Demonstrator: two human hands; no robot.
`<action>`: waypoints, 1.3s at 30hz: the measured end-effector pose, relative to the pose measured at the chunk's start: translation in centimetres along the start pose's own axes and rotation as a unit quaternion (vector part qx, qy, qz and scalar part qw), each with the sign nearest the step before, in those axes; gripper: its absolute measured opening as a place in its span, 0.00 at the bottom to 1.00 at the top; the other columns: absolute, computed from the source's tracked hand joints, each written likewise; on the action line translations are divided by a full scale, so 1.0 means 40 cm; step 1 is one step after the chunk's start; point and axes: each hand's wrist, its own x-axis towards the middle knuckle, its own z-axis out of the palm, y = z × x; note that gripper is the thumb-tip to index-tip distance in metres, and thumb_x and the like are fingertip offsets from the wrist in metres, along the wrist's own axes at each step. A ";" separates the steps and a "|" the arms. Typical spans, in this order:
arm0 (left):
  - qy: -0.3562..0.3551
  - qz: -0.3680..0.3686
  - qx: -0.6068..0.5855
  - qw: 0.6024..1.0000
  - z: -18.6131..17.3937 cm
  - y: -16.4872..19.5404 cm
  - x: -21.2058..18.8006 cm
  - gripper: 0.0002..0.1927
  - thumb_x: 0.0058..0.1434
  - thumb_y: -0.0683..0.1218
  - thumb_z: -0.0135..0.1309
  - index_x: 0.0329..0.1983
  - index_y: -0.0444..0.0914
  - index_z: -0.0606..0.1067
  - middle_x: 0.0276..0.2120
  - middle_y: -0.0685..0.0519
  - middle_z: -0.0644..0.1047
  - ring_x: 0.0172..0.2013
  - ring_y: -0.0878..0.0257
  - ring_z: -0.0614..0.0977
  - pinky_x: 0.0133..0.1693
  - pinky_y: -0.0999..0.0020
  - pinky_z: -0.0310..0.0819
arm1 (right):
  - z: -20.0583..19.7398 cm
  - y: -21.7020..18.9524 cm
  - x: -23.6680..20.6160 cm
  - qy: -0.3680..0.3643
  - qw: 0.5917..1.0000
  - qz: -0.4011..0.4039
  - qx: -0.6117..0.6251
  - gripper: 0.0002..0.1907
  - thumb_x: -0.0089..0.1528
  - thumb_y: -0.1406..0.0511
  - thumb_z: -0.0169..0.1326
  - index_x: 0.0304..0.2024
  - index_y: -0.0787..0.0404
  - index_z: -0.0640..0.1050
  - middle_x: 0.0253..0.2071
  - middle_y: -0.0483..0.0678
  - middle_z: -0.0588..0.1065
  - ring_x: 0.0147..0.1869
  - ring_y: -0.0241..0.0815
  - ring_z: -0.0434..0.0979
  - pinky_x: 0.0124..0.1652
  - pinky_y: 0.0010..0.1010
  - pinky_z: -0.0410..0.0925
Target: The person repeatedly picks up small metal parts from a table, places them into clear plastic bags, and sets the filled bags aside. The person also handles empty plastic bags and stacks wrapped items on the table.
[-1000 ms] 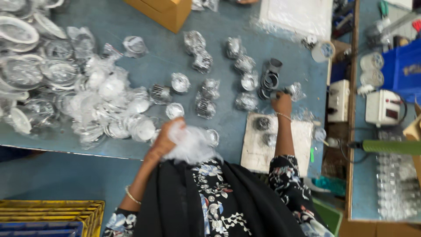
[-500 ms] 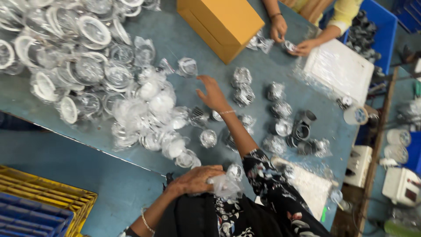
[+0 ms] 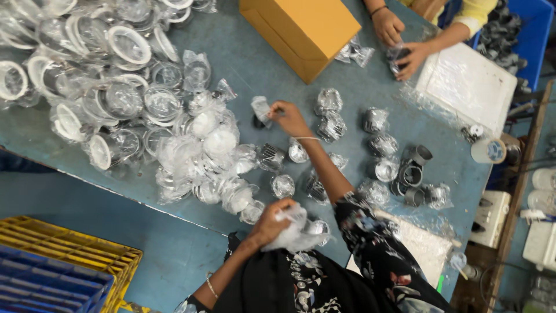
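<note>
Blue-grey, the table (image 3: 272, 69) fills most of the view and carries everything else. On its left side lies the largest mass, a heap of clear-bagged white rings (image 3: 116, 98) that spills toward the middle. A brown cardboard box (image 3: 301, 29) stands at the table's far edge, and just right of it a white foam block (image 3: 466, 84) rests under loose plastic film. At the lower left, off the table, sits a stack of yellow and blue crates (image 3: 58, 272). Between the heap and the foam block, small bagged metal parts (image 3: 330, 124) lie scattered in loose rows, with a few bare dark metal cylinders (image 3: 414, 168) near the right side.

The person's right hand (image 3: 289, 119) reaches out over the middle of the table and pinches a small clear bag (image 3: 260, 109) between thumb and fingers, the bag hanging just left of the hand above the table. The left hand (image 3: 269, 223) is close to the body, at the near table edge, clenched around a bunch of crumpled clear bags (image 3: 292, 229).

Across the table, a co-worker's two hands (image 3: 399, 43) hold a small bagged part beside the foam block
</note>
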 end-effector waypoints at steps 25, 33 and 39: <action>0.088 -0.092 0.265 0.956 0.068 0.157 0.049 0.23 0.51 0.57 0.60 0.46 0.41 0.79 0.38 0.44 0.81 0.40 0.50 0.83 0.42 0.58 0.76 | -0.107 -0.273 -0.795 0.116 0.992 -0.020 -0.045 0.31 0.59 0.68 0.61 0.64 0.62 0.67 0.68 0.55 0.64 0.69 0.51 0.67 0.57 0.36 0.67; 0.016 -0.066 0.216 0.974 0.094 0.096 0.047 0.23 0.51 0.58 0.59 0.45 0.41 0.80 0.31 0.46 0.82 0.34 0.56 0.83 0.39 0.62 0.76 | -0.025 -0.175 -0.815 0.282 0.944 -0.002 -0.174 0.09 0.69 0.66 0.55 0.39 0.67 0.73 0.38 0.55 0.71 0.41 0.51 0.73 0.42 0.36 0.67; -0.108 -0.004 -0.024 0.994 0.046 0.063 0.023 0.16 0.58 0.49 0.60 0.46 0.34 0.79 0.34 0.56 0.79 0.36 0.71 0.76 0.40 0.71 0.72 | -0.012 -0.092 -0.836 0.345 0.892 0.113 0.269 0.13 0.76 0.60 0.46 0.39 0.59 0.74 0.30 0.42 0.71 0.31 0.34 0.67 0.31 0.28 0.63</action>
